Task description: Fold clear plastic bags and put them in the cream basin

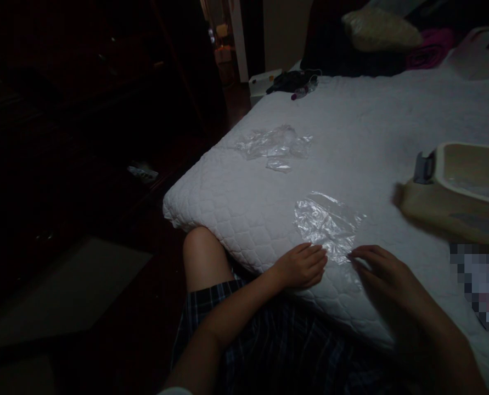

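Two hands are resting on the bed. The left hand and right hand are lying with fingers loosely extended, clamping nothing, tips touching one clear, wrinkled plastic sheet near the bed's edge. One crumpled plastic heap is lying farther up.

Very dim indoor view. The white quilted mattress is the only fairly bright surface, a greyish white. The floor and furniture to the left sink into near black. A small warm glow shows through a doorway at the top. The clear plastic sheet catches faint glints. The beige tub at right is smeared with blur, and a pixelated patch sits below it.
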`<state>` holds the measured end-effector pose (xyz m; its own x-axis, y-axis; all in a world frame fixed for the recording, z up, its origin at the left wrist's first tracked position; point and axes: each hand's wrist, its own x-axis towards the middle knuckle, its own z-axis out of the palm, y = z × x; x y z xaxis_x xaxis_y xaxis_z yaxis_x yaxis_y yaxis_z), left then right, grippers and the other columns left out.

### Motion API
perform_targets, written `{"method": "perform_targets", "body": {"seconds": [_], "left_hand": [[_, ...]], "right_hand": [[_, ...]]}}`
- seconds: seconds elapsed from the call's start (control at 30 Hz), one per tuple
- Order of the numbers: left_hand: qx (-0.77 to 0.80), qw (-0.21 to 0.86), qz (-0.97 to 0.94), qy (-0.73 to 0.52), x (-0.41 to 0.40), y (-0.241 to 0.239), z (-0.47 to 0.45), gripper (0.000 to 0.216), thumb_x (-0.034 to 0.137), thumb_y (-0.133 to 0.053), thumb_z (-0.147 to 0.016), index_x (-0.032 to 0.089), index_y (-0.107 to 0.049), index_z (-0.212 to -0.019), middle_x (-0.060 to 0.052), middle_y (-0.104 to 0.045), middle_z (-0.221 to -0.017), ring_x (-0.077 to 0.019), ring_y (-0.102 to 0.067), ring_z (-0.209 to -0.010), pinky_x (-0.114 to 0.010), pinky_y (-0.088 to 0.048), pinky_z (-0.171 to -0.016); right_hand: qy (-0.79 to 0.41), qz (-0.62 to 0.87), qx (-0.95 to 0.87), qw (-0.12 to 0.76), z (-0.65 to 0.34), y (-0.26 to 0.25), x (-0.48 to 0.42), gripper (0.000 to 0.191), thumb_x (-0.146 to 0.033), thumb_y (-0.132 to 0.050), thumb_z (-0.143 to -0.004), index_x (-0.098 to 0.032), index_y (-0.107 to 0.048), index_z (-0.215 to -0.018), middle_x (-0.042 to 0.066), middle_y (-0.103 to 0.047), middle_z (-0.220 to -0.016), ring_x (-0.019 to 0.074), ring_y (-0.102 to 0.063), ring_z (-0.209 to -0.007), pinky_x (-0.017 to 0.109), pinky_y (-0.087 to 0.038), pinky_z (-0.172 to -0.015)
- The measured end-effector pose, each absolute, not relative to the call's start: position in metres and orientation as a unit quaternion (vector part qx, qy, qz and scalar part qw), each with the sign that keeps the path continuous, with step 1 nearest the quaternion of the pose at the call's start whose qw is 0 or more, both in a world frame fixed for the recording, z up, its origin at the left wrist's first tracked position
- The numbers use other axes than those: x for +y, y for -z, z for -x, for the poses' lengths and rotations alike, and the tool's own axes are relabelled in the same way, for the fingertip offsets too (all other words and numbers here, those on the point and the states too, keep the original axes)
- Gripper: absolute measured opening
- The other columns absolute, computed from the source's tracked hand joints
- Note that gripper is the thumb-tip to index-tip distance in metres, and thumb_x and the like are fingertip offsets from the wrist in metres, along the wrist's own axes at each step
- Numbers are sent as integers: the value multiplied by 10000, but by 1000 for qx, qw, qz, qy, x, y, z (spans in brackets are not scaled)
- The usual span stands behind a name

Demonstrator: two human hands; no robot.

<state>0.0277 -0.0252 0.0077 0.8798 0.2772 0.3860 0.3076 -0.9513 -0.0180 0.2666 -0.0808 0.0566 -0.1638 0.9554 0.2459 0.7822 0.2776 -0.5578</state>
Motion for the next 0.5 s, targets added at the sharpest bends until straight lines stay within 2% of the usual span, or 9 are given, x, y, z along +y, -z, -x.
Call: {"method": "perform_targets", "body": {"seconds": [0.3,0.5], "left_hand": [[-147,42,969,193,-25,-7,-26,392,311,-436,-940,103,-556,-1249,-140,-586,-1310,-237,-516,-1256,-392,-403,-1075],[-144,45,971,187,-25,-6,-25,391,326,-438,-940,116,-553,-1250,-146,-573,-1322,-245,-503,-1270,-396,-393,-1077]], "right_hand": [[-177,553,-764,281,-268,-59,-82,317,-481,-520,-862,-241,-719,-919,88,-692,-956,224,-663,-869,384,-556,-770],[-175,546,-775,266,-269,-54,-82,348,-474,-468,-887,-245,-726,-931,95,-701,-947,232,-662,-852,401,-554,-758]]}}
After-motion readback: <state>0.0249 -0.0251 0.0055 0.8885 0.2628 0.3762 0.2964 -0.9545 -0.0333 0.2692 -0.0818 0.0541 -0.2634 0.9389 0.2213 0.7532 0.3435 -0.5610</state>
